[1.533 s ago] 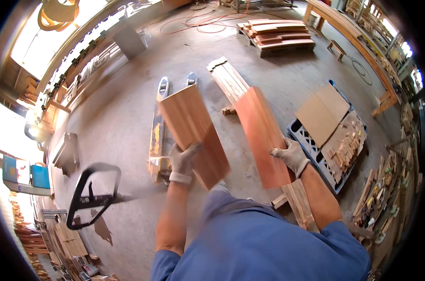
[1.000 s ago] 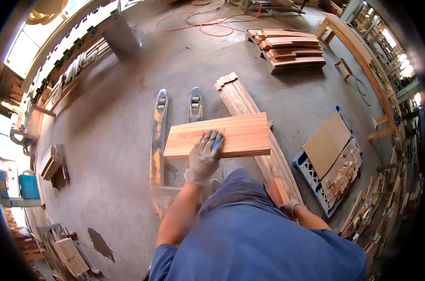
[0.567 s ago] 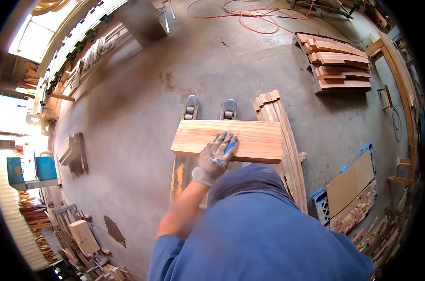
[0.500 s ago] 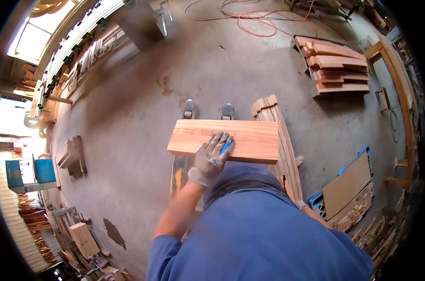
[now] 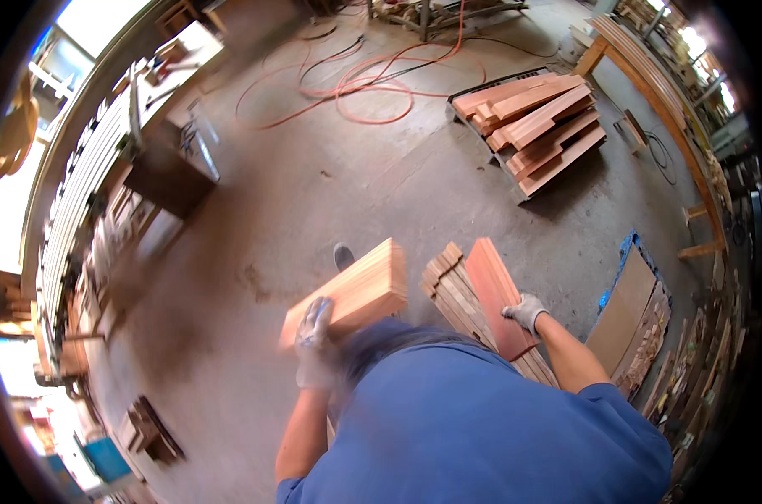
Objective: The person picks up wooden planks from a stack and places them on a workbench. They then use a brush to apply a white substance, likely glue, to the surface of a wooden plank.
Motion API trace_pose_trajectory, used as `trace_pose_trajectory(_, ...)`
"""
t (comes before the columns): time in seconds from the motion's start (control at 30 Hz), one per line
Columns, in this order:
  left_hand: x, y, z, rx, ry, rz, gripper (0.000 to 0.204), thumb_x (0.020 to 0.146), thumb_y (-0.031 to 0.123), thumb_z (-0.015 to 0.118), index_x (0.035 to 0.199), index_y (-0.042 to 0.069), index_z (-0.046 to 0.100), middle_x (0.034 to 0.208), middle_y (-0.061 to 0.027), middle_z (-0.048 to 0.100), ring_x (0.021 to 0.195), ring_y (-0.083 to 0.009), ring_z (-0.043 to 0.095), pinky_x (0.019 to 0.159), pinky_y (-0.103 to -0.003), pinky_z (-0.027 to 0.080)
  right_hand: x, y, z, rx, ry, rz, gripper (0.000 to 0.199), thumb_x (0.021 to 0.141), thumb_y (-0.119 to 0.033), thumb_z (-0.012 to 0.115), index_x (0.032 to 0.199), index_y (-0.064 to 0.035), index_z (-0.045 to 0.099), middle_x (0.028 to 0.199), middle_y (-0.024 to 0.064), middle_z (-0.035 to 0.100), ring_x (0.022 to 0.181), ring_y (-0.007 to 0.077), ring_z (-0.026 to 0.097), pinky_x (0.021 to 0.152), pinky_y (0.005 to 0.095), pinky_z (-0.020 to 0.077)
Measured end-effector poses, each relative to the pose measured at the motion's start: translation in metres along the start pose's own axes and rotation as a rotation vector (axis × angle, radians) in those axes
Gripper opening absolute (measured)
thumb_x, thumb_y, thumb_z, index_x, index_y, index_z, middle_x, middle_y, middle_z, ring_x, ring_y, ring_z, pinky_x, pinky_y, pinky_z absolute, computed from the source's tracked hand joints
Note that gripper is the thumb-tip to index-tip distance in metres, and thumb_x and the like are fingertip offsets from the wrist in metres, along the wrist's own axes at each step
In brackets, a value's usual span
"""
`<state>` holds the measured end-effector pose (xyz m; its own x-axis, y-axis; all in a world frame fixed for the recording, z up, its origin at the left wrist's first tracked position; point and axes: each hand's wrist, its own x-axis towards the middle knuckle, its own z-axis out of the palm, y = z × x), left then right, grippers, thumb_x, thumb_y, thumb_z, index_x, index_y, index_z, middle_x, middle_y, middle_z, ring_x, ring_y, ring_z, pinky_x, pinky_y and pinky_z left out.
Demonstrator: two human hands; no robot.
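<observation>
A thick, light-coloured wooden block point(image 5: 352, 292) is tilted in front of my waist, its left end smeared by motion. My gloved left hand point(image 5: 315, 336) grips that end, fingers lying over the near edge. On my right side, a reddish wooden board point(image 5: 497, 294) stands out at a slant. The gloved right hand point(image 5: 528, 312) is closed around the board's right edge. Beneath this board lies a stack of long, weathered wooden strips point(image 5: 458, 294), partly covered by it and by my body.
Reddish boards lie on a low pallet point(image 5: 524, 195) ahead to the right. A red hose point(image 5: 373, 113) coils over the concrete floor. A long workbench point(image 5: 87, 176) runs along the left. A flat brown panel with blue edging point(image 5: 620, 298) lies at the right.
The block has turned from level to tilted, and my left hand has shifted to its left end. The reddish board in my right hand has come into view. My view has swung right.
</observation>
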<state>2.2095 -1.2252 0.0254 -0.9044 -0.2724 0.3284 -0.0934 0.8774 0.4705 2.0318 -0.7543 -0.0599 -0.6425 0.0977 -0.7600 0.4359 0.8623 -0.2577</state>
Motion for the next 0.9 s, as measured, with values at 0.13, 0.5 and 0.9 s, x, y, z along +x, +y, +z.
trace_pose_trajectory(0.13,0.09,-0.099,0.034,-0.055,-0.104,-0.172,0.071,0.068,0.028,0.097,0.131,0.011,0.069,0.122,-0.0167,0.075,0.107,-0.0355,0.074,0.092,-0.046,0.06,0.04,-0.024,0.04,-0.137,-0.077,0.182,0.066,0.077,-0.041,0.088,0.124,0.0024,0.074,0.112,0.023,0.077,0.107,0.0317,0.074,0.091,0.0413,0.0575)
trace_pose_trajectory(0.5,0.413,-0.18,0.031,-0.372,-0.576,-0.395,0.065,0.068,0.037,0.093,0.119,0.003,0.073,0.101,-0.0168,0.079,0.095,-0.0259,0.076,0.087,-0.039,0.059,0.001,-0.16,0.064,-0.068,-0.316,0.544,0.073,0.086,-0.053,0.079,0.128,0.0065,0.072,0.12,0.023,0.075,0.113,0.0346,0.072,0.095,0.0471,0.0548)
trace_pose_trajectory(0.9,0.729,-0.164,0.211,-1.033,-0.918,-0.617,0.068,0.082,0.025,0.09,0.133,-0.01,0.063,0.117,-0.0116,0.073,0.101,-0.0177,0.069,0.09,-0.034,0.057,0.268,-0.243,-0.015,-0.045,-0.363,0.376,0.071,0.09,-0.056,0.07,0.128,0.0042,0.072,0.12,0.0232,0.075,0.116,0.0351,0.071,0.098,0.0456,0.0535)
